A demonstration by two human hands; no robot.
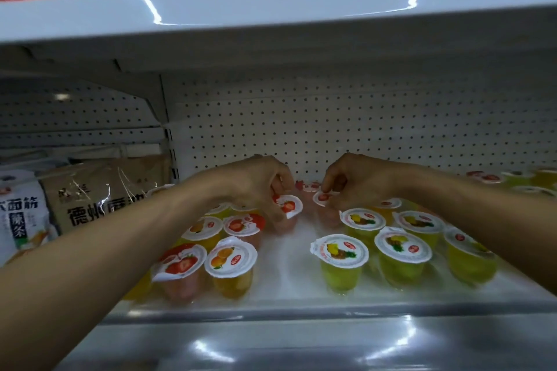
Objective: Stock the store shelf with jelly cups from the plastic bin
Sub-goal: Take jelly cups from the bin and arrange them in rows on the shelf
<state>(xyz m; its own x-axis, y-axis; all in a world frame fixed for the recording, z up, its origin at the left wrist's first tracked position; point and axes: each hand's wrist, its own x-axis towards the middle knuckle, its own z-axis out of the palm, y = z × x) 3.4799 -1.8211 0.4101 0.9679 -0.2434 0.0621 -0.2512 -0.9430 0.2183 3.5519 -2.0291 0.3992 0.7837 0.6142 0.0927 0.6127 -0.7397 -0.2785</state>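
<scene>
Jelly cups (340,250), placing step: our left hand (259,187) grips a red cup (287,206), right hand (352,181) pinches a second cup (322,199); next we seat both upright, then release.

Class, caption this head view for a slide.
Left hand pinches one strawberry cup, right hand a second strawberry cup, far back on the shelf.

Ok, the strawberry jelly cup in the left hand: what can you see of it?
The strawberry jelly cup is small clear plastic, holding pinkish-red jelly, sealed with a white foil lid printed with a strawberry. The left hand grips its rim from above, fingers curled over the lid's left edge. Its lid tilts slightly toward the camera. It is near the back of the shelf; whether its base rests there is unclear. The right hand pinches a second strawberry cup beside it.
</scene>
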